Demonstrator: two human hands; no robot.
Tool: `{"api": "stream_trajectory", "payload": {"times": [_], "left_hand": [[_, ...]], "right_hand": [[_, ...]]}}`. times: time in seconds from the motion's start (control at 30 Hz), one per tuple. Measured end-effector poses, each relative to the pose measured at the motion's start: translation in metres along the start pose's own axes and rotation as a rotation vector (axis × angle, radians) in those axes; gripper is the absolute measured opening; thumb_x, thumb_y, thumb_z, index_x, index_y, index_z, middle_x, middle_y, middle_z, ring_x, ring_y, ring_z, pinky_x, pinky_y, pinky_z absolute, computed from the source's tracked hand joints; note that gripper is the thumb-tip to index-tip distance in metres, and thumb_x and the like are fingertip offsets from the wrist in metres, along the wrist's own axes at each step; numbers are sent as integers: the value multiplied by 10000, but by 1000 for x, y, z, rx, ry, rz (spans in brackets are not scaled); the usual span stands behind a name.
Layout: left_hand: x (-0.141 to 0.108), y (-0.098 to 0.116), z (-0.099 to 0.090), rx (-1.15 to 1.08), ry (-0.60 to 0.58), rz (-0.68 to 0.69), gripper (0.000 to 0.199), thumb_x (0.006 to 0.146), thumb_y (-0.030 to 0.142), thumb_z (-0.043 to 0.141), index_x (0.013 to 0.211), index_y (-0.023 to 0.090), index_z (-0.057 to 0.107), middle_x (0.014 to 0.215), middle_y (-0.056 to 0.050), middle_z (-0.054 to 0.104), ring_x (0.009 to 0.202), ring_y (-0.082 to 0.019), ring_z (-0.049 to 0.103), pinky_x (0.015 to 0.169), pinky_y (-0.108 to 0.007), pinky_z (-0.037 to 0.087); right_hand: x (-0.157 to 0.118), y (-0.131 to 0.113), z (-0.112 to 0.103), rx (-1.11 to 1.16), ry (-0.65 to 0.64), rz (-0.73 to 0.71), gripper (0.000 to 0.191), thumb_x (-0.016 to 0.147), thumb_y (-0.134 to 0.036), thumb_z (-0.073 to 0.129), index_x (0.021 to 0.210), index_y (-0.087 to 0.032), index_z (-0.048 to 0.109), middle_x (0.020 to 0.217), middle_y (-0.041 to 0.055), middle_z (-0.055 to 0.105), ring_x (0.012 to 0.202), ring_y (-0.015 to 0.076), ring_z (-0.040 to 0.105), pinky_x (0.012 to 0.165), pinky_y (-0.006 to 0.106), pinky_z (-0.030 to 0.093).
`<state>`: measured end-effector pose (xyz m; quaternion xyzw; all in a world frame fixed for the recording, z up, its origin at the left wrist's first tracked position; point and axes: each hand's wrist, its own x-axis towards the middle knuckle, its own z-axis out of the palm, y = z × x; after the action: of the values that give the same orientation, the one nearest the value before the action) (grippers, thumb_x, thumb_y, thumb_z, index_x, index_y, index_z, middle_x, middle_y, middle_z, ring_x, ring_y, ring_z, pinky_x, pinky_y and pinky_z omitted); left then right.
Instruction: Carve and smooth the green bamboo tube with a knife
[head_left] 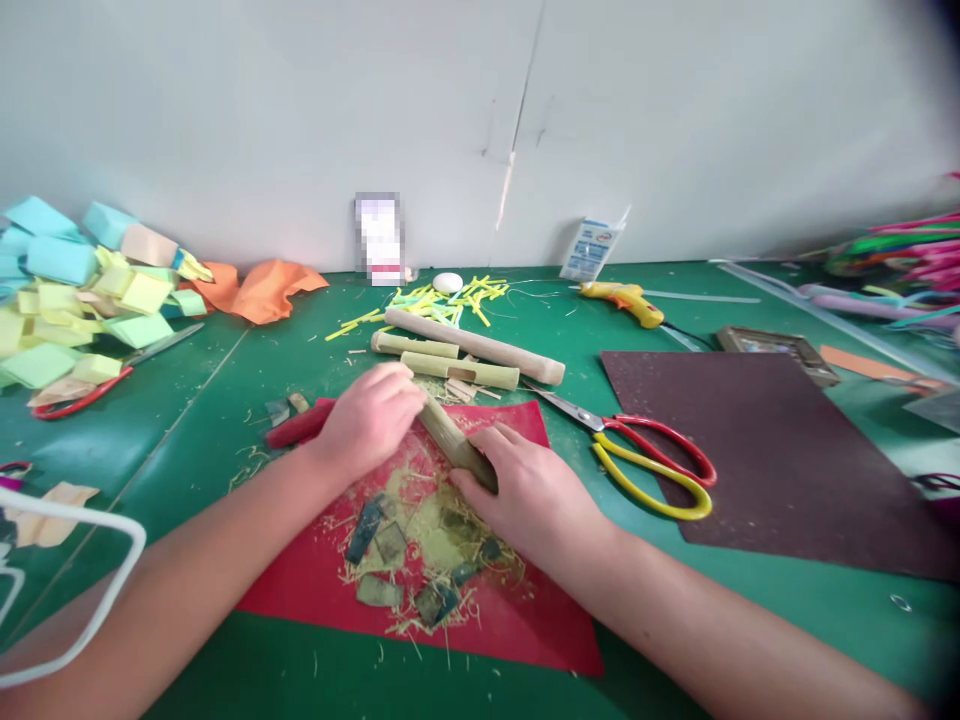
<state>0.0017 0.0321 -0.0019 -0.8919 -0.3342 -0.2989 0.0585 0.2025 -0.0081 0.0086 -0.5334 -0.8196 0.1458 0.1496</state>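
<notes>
Over a red sheet (555,625), a short bamboo tube (448,432) slants between my two hands. My left hand (379,410) has its fingers closed around the far end. Around the near end, the fingers and thumb of my right hand (525,485) are wrapped. Below the tube lie pale dust, thin shavings and several dark, worn squares (380,590) that look like sandpaper. Beyond my hands rest a notched bamboo piece (495,375), a second cut bamboo piece (420,345) and a long wooden stick (480,345). A red rounded object (300,425) is partly hidden by my left hand.
Scissors with red and yellow handles (652,465) overlap a dark brown sheet (780,450) on the right. A yellow glue gun (626,303) lies near the wall. Folded paper pieces (90,290) pile up at left. Yellow strips (480,295) and a phone (379,238) are behind.
</notes>
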Motion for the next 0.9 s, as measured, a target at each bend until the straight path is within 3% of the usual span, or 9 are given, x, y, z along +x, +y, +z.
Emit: {"api": "stream_trajectory", "payload": {"times": [0.2,0.33,0.5,0.67,0.83,0.9], "left_hand": [[0,5,1,-104,-86,60,181,892,128,478,975,143,639,992,-81,645,1072,-215,525,959,-392,463],[1,2,0,7,20,-54,172,897,146,480,876,155,650,895,-70,652,1017,-225,537,930,-429,464],[2,12,-1,-132,-107,77,178,885,113,469,922,131,642,971,-87,644,1065,-216,530,952,-379,463],[3,3,-3,-27,12,-50,153,885,143,505,867,147,657,888,-71,655,997,-218,542,929,-413,462],[1,10,-3,-172,-94,61,174,889,128,487,959,141,645,981,-81,651,1077,-206,525,948,-378,465],[2,2,-3,-124,-68,21,161,889,147,499,923,153,656,945,-75,657,1048,-210,537,935,-394,465]], "right_hand": [[-1,-2,-2,10,-9,-11,107,808,-282,560,859,-189,545,868,26,599,763,164,571,615,265,345],[-1,-1,-1,-2,6,-3,131,811,-317,561,831,-189,538,844,24,596,712,155,556,589,266,331],[0,0,0,0,-3,-17,118,798,-277,561,862,-181,540,848,28,595,715,157,558,590,267,333],[0,0,0,10,9,-11,129,805,-313,563,826,-189,535,844,21,587,718,153,551,604,267,346],[-1,0,1,23,-10,-24,104,805,-271,550,861,-184,543,860,24,590,747,159,565,615,265,359],[-1,0,-1,13,-12,-11,119,812,-293,549,860,-184,552,861,27,597,743,161,566,613,269,357]]}}
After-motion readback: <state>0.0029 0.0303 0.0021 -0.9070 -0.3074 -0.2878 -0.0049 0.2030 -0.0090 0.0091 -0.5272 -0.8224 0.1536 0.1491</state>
